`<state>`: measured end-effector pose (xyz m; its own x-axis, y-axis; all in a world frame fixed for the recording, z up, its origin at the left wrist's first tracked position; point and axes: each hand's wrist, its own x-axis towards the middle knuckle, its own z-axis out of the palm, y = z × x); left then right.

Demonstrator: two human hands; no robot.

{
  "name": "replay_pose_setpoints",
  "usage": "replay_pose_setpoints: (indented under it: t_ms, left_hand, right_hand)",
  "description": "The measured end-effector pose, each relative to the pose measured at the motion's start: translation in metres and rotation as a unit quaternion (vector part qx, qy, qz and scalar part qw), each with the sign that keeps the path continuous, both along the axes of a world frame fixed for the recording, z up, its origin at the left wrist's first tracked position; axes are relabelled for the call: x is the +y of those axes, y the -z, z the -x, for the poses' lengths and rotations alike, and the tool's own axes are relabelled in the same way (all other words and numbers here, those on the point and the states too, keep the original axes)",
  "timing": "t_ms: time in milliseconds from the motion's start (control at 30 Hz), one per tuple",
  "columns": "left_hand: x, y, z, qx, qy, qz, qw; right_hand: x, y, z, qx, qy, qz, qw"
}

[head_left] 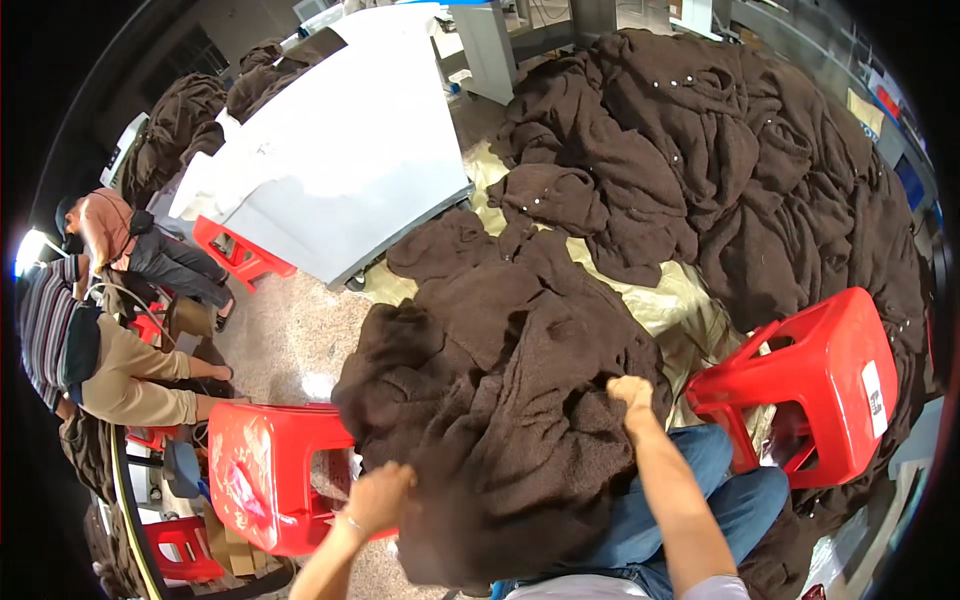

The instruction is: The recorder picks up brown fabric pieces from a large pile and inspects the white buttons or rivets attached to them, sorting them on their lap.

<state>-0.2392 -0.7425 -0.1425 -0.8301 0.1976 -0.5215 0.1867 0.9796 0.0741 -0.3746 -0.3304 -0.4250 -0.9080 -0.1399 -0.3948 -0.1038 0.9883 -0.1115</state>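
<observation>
Brown cloth: the bunched dark-brown cloth (520, 370) fills the lower centre of the frame, heaped in deep folds, its near part blurred and lying against the person's lap.
Left hand: the left hand (382, 497), lower centre-left, has its fingers curled in at the left edge of the brown cloth and appears to grip it; the fingertips are hidden. A thin band (350, 522) circles the wrist.
Right hand: the right hand (630, 392), right of centre, is closed in a fist on the right side of the brown cloth, pinching a fold.
Legs: blue jeans (650, 510) show at the bottom, right of centre, bent beneath the right forearm.
Left stool: a red stool (240, 480) with a scuffed seat lies on its side at lower left, just beside the left hand.
Right stool: another red stool (840, 390), tipped over, stands out at the right, a white label (874, 398) on its seat.
Big pile: a large brown heap (730, 190) dotted with small white spots spreads over the upper right.
Sheeting: shiny gold sheeting (650, 300) shows between the heap and the brown cloth.
Surface: a white surface (360, 150) occupies the upper left of centre, with more brown fabric (180, 120) beyond it.
Co-workers: at far left, one person in a striped top (50, 320) and another in an orange top (108, 228) bend forward.
Floor: speckled pale floor (290, 340) shows left of centre.
</observation>
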Motion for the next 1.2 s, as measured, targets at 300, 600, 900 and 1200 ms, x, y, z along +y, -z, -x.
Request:
replay_pose_setpoints:
  t_ms: [300,600,900,1200]
  left_hand:
    - [0.045,0.14,0.331,0.34,-0.002,-0.25,0.907]
    - [0.088,0.346,0.461,0.355,-0.116,-0.196,0.907]
    - [0.115,0.33,0.55,0.334,-0.223,-0.096,0.911]
    - [0.056,0.429,0.574,0.182,-0.24,0.056,0.952]
  right_hand:
    - [0.0,-0.166,0.098,0.185,0.075,-0.024,0.98]
    - [-0.216,0.205,0.004,0.177,0.211,0.302,0.913]
    - [-0.178,0.091,0.079,-0.3,0.309,0.33,0.84]
    - [-0.161,0.176,0.091,-0.207,0.291,0.443,0.822]
